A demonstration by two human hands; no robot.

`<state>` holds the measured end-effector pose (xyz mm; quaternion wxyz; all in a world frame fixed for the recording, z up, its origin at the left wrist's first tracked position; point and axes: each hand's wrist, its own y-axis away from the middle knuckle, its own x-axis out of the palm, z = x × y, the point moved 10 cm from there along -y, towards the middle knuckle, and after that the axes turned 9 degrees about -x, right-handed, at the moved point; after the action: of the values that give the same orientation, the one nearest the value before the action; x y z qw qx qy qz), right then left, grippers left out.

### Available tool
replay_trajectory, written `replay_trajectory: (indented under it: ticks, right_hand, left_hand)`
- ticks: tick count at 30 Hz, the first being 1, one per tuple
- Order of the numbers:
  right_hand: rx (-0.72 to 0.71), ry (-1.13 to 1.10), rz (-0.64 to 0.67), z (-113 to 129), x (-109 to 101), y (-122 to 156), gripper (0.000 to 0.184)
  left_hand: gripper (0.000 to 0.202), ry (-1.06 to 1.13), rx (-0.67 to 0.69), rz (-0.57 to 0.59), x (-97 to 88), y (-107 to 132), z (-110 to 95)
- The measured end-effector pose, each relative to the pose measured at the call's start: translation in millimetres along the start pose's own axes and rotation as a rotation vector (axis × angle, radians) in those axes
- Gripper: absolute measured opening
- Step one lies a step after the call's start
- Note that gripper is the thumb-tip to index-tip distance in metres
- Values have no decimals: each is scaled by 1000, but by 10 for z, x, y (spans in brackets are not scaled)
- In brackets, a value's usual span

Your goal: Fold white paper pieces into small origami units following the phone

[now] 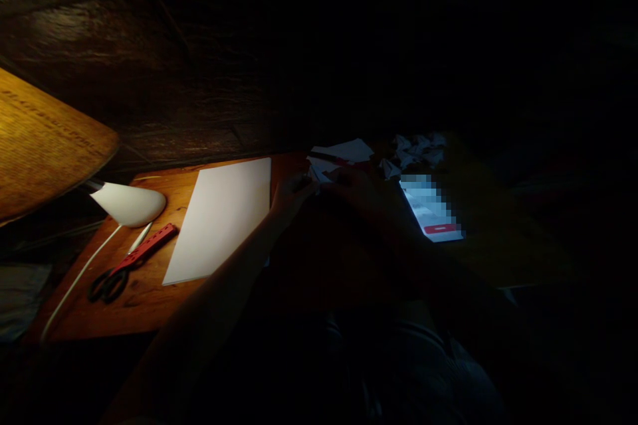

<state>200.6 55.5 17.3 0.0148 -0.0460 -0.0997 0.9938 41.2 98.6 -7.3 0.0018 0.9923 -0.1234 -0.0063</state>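
At centre, our left hand and right hand pinch a folded paper between their fingers; right of centre, paper pieces look done, while left of centre, white sheets lie unfolded.

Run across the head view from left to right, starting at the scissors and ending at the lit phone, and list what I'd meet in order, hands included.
Scissors, white paper sheets, left hand, folded paper, right hand, lit phone.

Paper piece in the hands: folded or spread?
Folded: the paper piece shows angled faces and a pointed tip between the left hand and right hand. Dimness hides finer creases.
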Motion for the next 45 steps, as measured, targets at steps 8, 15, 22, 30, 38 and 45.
replay_trajectory:
  ticks: [8,15,22,30,38,45]
  right_hand:
    - [13,-57,26,-69,30,-25,28]
    - [-16,-96,-2,-146,-49,-66,29]
    - [-166,-108,-61,-40,-43,-72,30]
    - [-337,-38,-27,154,0,-40,22]
    - [-415,121,-25,164,-11,10,25]
    - [-473,209,-70,308,-33,52,21]
  left_hand:
    - [21,-58,38,20,35,1,-21]
    - [45,43,112,2,32,96,-168]
    - [43,-227,421,89,209,208,-320]
    - [19,-246,390,8,116,196,-323]
    - [23,-187,402,-51,48,190,-358]
    - [20,-201,446,-92,42,202,-378]
